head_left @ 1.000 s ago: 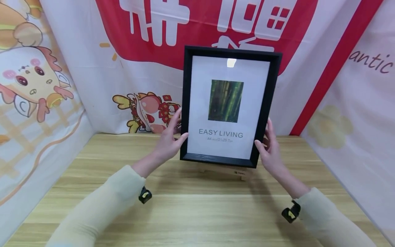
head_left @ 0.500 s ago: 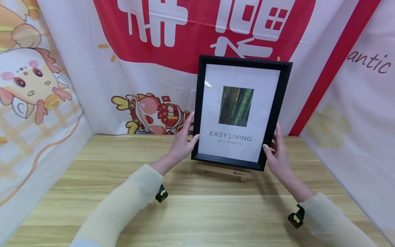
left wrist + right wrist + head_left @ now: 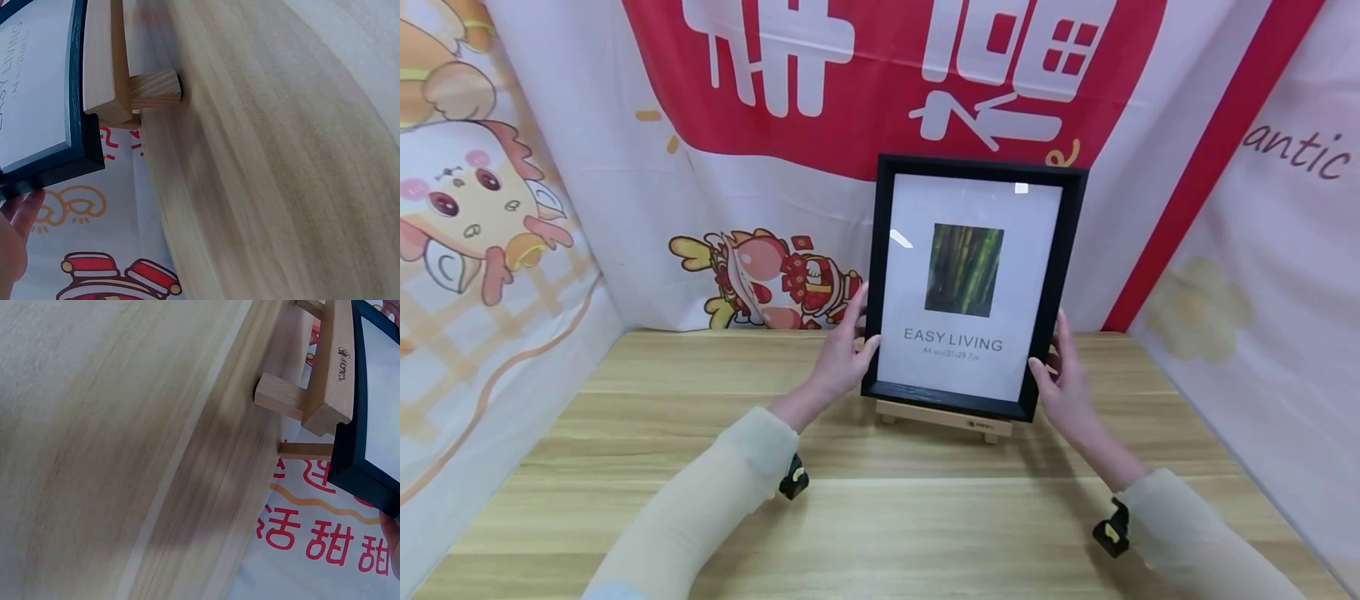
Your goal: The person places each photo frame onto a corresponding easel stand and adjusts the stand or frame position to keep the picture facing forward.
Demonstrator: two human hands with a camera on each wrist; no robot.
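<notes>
A black picture frame [image 3: 970, 403] stands upright, leaning slightly back, with a white insert that shows a green bamboo picture and the words EASY LIVING. Its bottom edge meets the ledge of a small wooden easel [image 3: 942, 416]; the rest of the easel is mostly hidden behind it. My left hand [image 3: 842, 350] grips the frame's lower left side, thumb at the front and fingers behind. On the lower right side, my right hand [image 3: 1064, 383] holds it the same way. In the left wrist view the easel's ledge [image 3: 103, 59] lies along the frame's lower edge.
The easel's feet [image 3: 279, 395] stand on a wood-grain table [image 3: 880, 533]. Printed cloth [image 3: 760, 192] hangs behind the table, with more cloth [image 3: 1262, 275] along the right side and the left.
The frame has moved down and overall to the right, onto the easel's ledge, with both hands holding it. Over the last half second it shifted slightly left.
</notes>
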